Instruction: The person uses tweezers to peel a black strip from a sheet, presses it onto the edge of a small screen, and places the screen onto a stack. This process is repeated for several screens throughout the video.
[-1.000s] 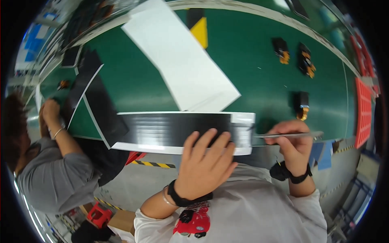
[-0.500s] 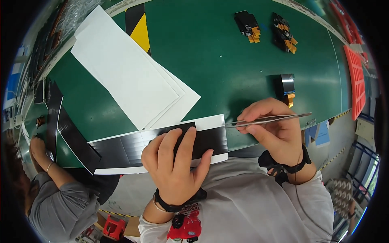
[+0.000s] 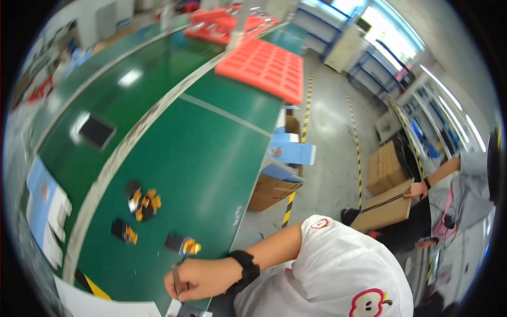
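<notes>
My right hand (image 3: 206, 277), with a black band at the wrist, is low in the view near the bench's front edge. Its fingers are closed around thin metal tweezers (image 3: 177, 279). Just beyond the hand lies a small black part with an orange ribbon tail (image 3: 182, 243). Two more clusters of such parts, a smaller one (image 3: 124, 231) and a larger one (image 3: 143, 202), lie farther off on the green bench top (image 3: 195, 174). Under the hand, a dark and white piece is cut off by the lower edge. My left hand is out of view.
A red moulded tray (image 3: 262, 67) lies at the bench's far right end. Cardboard boxes (image 3: 272, 191) stand beside the bench. A black flat device (image 3: 97, 131) lies beyond the pale divider. White paper (image 3: 108, 305) is at lower left. At right, another person's hand (image 3: 416, 189) holds flat cardboard.
The view has swung to the right, bringing the floor, boxes and another person into sight. My left hand and the black film strip have mostly left the view. My right hand still holds the tweezers.
</notes>
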`<act>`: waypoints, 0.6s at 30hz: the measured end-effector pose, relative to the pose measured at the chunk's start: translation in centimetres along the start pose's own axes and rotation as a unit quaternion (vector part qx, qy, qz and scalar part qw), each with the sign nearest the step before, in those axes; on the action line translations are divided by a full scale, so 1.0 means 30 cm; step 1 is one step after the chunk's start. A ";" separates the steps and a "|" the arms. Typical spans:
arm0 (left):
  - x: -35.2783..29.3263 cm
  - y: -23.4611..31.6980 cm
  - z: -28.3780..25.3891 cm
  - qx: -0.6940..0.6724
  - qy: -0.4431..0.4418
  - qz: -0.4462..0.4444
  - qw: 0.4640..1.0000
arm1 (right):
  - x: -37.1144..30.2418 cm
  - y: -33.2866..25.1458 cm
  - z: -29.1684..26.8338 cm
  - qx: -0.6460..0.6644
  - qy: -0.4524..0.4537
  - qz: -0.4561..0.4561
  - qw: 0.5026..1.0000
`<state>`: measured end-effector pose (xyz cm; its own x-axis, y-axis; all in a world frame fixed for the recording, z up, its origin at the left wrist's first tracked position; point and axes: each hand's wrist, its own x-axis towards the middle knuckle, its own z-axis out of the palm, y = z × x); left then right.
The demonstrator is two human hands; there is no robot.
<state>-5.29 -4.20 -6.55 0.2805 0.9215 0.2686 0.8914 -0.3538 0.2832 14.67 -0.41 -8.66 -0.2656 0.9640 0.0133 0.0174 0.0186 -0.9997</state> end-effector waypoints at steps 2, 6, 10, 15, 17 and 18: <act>0.004 0.019 -0.008 -0.024 0.015 0.030 0.999 | -0.023 0.001 0.002 0.021 -0.004 0.017 1.000; 0.011 0.020 -0.029 -0.029 0.019 0.048 0.998 | -0.022 0.030 0.028 0.016 0.043 -0.067 0.997; 0.011 0.044 -0.036 0.002 0.040 0.060 0.997 | -0.035 0.015 0.017 0.042 0.029 -0.074 0.996; 0.025 0.040 0.007 -0.019 0.045 0.069 0.996 | -0.056 0.034 0.006 0.145 0.032 -0.118 0.982; 0.045 0.020 0.019 -0.042 0.044 0.075 0.995 | -0.053 0.029 0.014 0.242 0.017 -0.129 0.961; 0.045 0.008 0.016 -0.048 0.050 0.070 0.995 | -0.070 -0.019 0.006 0.285 -0.010 -0.104 0.953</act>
<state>-4.51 -2.97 -6.56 0.3579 0.8438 0.3997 0.8069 -0.4950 0.3223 15.04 -2.50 -8.13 -0.2249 0.9497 0.2178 -0.5620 0.0562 -0.8252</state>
